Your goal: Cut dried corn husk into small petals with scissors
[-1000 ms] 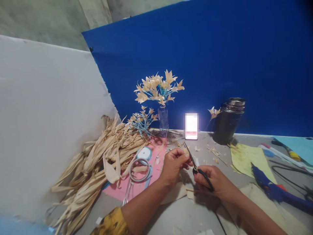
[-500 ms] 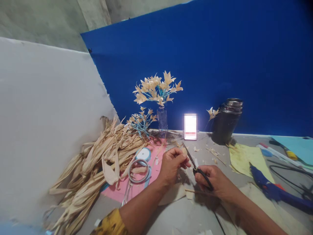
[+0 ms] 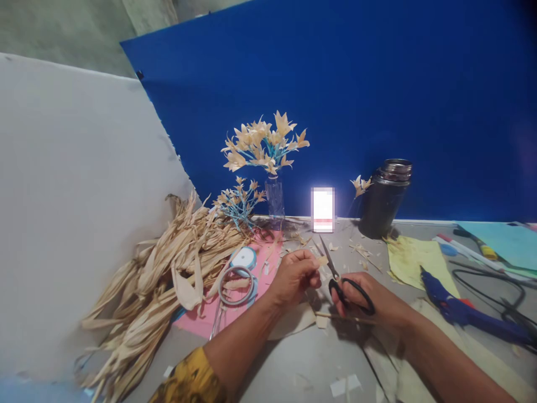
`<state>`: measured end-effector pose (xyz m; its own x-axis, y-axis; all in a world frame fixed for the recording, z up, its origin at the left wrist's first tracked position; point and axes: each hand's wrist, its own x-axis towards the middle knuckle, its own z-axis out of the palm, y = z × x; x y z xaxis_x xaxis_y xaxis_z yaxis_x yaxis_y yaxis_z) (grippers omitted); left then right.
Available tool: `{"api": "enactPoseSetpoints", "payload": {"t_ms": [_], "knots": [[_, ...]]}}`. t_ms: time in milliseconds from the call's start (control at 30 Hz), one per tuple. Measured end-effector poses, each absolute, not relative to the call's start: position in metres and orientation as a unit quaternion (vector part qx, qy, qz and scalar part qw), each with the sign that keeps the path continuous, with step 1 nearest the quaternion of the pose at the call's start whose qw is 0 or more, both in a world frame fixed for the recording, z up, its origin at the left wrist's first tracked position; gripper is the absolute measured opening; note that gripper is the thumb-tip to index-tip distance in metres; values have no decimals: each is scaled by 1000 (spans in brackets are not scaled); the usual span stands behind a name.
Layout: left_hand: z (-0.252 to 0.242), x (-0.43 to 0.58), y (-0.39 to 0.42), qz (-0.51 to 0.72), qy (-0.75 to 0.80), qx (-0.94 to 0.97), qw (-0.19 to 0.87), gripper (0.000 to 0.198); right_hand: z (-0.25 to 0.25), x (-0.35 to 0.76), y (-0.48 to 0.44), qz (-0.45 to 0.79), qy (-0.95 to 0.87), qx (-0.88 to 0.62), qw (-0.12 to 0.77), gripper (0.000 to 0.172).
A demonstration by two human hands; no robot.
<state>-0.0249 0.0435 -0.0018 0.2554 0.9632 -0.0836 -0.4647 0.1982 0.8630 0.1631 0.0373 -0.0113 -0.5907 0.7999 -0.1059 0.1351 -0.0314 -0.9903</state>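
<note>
Two hands, one scrap, one pair of scissors

My left hand (image 3: 296, 275): forearm in from the near left, wrist raised, thumb and fingertips pinching a pale scrap (image 3: 323, 261) at table centre. My right hand (image 3: 364, 288): forearm in from the near right, fingers curled through the handles of black scissors (image 3: 331, 261), blades parted and pointing far, beside the scrap; blade contact, cannot tell.

Edges: far, the table (image 3: 300, 366) meets a blue board (image 3: 356, 101). Left, a heap of husks (image 3: 168, 280) and pink paper (image 3: 191, 324). Right, a blue glue gun (image 3: 444, 302) partly on yellow paper (image 3: 409, 260). Room: grey tabletop between my forearms, with a few white bits; shavings strewn from my hands to the phone (image 3: 323, 207).

Writing: phone screen lit, pixelated, a pink band low down, text unreadable. Dark flask (image 3: 382, 204), far right: markings too dim to tell.
</note>
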Motion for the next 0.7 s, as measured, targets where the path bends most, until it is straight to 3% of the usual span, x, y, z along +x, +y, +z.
{"api": "enactPoseSetpoints", "payload": {"t_ms": [233, 700], "knots": [[4, -37, 48, 469, 305, 386, 733, 22, -14, 177, 41, 651, -673, -291, 196, 74], [-2, -45, 53, 431, 262, 401, 764, 19, -12, 177, 41, 649, -673, -307, 175, 52]]}}
